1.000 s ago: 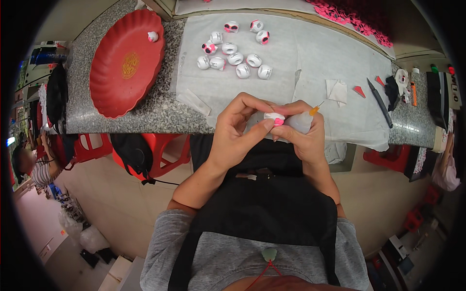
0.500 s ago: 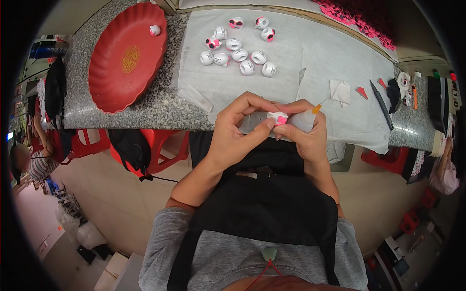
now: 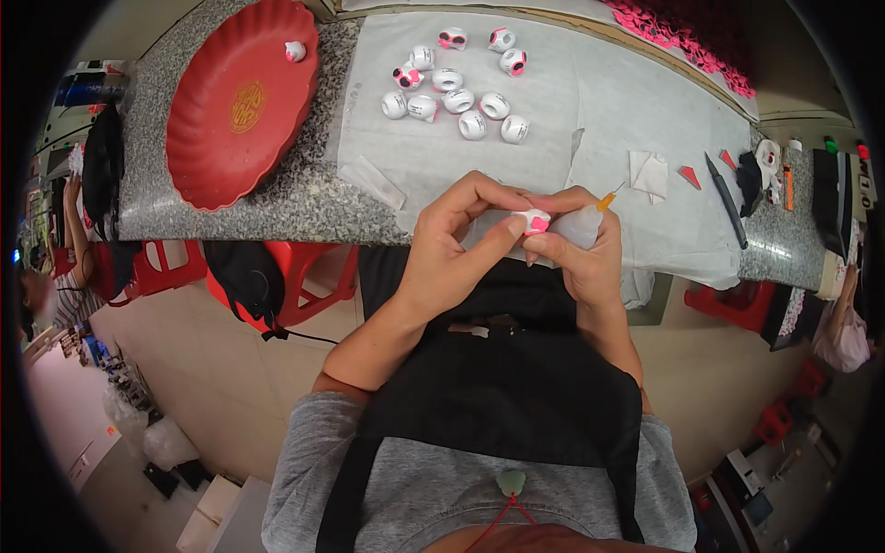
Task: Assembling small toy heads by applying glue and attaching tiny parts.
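Above the counter's front edge, both of my hands meet around a small white figurine piece [image 3: 536, 222] with a pink patch. My left hand [image 3: 452, 244] pinches it from the left between thumb and fingers. My right hand [image 3: 590, 263] presses thumb and fingertips against its other side. Tucked in that same right hand is a translucent squeeze bottle [image 3: 579, 227], its orange needle tip [image 3: 606, 202] pointing up and to the right, away from the piece. The fingers hide part of both things. Several similar white pieces [image 3: 458, 100], some with pink and black parts, stand on the white sheet [image 3: 544, 74].
A red scalloped tray [image 3: 198, 120] holding one white-and-pink piece [image 3: 295, 51] rests at the left. Folded white tissue [image 3: 648, 175], small red pieces [image 3: 689, 177] and a dark pen-like tool [image 3: 726, 200] lie to the right. Bright pink parts [image 3: 678, 37] are heaped along the far edge.
Both hands keep their hold, with the piece turned or shifted very slightly to the right. The view has moved a little; the pieces on the sheet stand as before.
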{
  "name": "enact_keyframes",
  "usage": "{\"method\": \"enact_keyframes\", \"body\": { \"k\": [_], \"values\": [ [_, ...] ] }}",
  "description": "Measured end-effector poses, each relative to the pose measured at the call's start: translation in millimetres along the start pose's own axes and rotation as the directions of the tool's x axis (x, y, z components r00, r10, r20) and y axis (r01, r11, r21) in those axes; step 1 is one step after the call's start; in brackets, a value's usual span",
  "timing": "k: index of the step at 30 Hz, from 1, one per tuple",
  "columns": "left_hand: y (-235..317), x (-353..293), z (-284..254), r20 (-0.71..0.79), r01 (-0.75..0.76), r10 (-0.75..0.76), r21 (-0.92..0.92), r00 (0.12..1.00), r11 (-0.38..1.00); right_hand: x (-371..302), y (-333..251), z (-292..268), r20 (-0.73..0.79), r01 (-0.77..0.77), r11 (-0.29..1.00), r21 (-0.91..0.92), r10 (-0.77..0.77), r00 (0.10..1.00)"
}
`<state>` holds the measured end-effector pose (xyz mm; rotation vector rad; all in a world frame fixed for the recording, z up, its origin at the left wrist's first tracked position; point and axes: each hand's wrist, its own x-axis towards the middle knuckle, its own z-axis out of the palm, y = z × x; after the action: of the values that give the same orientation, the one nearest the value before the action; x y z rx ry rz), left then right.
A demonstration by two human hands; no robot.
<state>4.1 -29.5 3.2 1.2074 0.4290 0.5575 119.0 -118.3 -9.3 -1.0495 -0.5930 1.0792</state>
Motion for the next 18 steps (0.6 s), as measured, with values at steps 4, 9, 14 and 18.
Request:
{"method": "enact_keyframes", "body": {
  "k": [4, 9, 14, 18],
  "values": [
    [0.1, 1.6, -0.9, 0.008, 0.013, -0.013, -0.02, 1.0, 1.0, 2.4, -1.4, 0.4, 0.005, -0.008, 1.0, 0.01, 0.008, 1.0],
    [-1.3, 2.5, -1.3, 0.015, 0.033, -0.032, -0.095, 0.999, 0.995, 0.8, 1.4, -2.1, 0.012, 0.004, 0.999, -0.044, -0.004, 1.0],
    [-6.2, 0.6, 0.9, -0.054, 0.058, -0.064, -0.108, 0.996, 0.993, 1.6, 1.5, 1.0, -0.007, -0.014, 1.0, -0.028, 0.014, 1.0],
    [-0.3, 1.6, 1.6, -0.061, 0.072, -0.081, -0.14, 0.995, 0.987, 3.2, 2.5, -0.7, 0.006, -0.023, 0.998, 0.055, 0.023, 1.0]
  ]
}}
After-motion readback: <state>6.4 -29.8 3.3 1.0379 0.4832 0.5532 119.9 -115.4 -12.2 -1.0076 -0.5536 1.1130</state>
